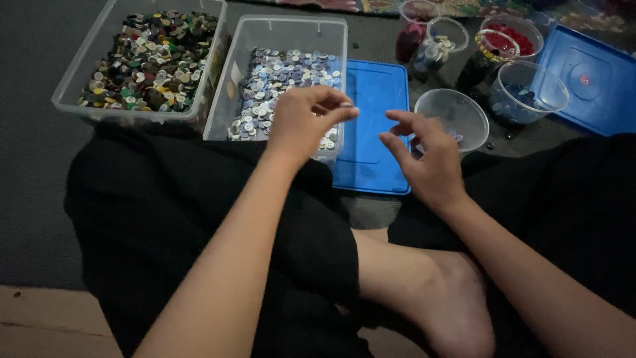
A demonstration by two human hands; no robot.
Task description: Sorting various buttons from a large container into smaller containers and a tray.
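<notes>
My left hand (306,120) hovers over the near right corner of a clear plastic bin (233,79) full of blue, white and pale buttons (278,76). Its thumb and forefinger are pinched together on what looks like a small pale button. My right hand (427,162) hangs to its right, over the edge of a flat blue lid (371,93), with fingers curled, apart and empty. It is close to a clear round cup (457,109) holding a few buttons. A small gap separates the two hands.
A second clear bin (73,86) of dark mixed buttons stands at far left. Several round cups with red, blue and mixed buttons (510,40) cluster at back right beside another blue lid (596,79). My crossed legs in black trousers and a bare foot (437,298) fill the foreground, on a dark mat.
</notes>
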